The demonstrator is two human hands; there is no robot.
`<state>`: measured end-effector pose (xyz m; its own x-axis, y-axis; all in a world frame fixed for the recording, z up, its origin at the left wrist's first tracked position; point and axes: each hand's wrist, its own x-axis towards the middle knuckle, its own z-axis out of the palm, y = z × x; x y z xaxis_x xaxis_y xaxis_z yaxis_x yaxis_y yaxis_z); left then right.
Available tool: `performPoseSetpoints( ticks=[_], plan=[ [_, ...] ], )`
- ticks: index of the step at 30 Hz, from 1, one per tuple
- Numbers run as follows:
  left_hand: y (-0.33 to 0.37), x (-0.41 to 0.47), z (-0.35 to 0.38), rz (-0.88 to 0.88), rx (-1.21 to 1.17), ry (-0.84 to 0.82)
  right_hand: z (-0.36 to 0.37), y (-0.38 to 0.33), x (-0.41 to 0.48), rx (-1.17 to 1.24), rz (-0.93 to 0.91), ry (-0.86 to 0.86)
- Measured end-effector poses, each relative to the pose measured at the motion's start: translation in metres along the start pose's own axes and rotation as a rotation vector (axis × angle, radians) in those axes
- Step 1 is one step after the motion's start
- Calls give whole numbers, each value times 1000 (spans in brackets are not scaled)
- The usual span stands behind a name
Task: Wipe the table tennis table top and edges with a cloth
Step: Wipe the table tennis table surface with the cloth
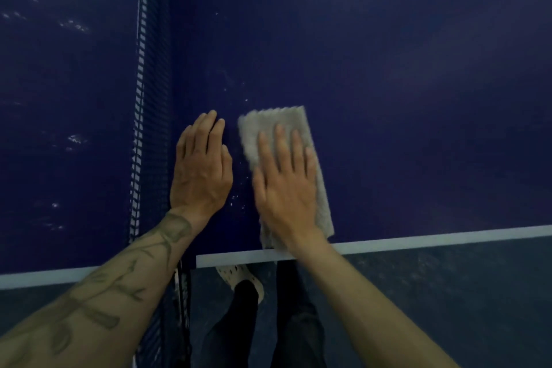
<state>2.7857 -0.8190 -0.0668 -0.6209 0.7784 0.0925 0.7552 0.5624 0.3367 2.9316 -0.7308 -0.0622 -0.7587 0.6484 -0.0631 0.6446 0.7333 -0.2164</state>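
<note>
Pressing grey cloth (pixel 276 119) flat under open right hand (pixel 286 188), spread wide for even pressure; open left hand (pixel 201 164) palm-down on the worktop (pixel 418 98) by the net (pixel 142 98), guessing for balance

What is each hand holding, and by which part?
Nothing is gripped. The right hand presses flat on the cloth, straight fingers over its middle; the left hand rests flat on the table.
</note>
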Motion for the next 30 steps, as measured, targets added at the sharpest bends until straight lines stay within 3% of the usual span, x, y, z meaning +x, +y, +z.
performPoseSetpoints(
  ticks=[2, 4, 7, 10, 14, 16, 18, 25, 30],
  plan=[
    [-1, 1, -1, -4, -21, 8, 2, 1, -39, 7, -97, -24],
    [0, 0, -1, -3, -28, 17, -3, 21, -59, -16, -71, -48],
    [-1, 1, 0, -5, -37, 28, -9, 36, -36, -50, 139, -7],
    [-1, 1, 0, -12, -55, 27, -2, 7, -4, -25, 293, 45],
    [-3, 0, -1, -33, -133, 11, 14, -39, -37, 2, 86, 30],
    [-4, 0, -3, -41, -161, 12, 13, -36, -62, 15, -28, -15],
    [-3, 1, -5, -41, -164, 12, 4, -17, -65, 3, -25, -47],
    [-4, 2, -2, -40, -144, -9, -7, -1, 66, 18, 232, 32],
    [2, 4, -11, -89, -213, -6, -4, -11, 64, 10, -166, -28]
  ],
)
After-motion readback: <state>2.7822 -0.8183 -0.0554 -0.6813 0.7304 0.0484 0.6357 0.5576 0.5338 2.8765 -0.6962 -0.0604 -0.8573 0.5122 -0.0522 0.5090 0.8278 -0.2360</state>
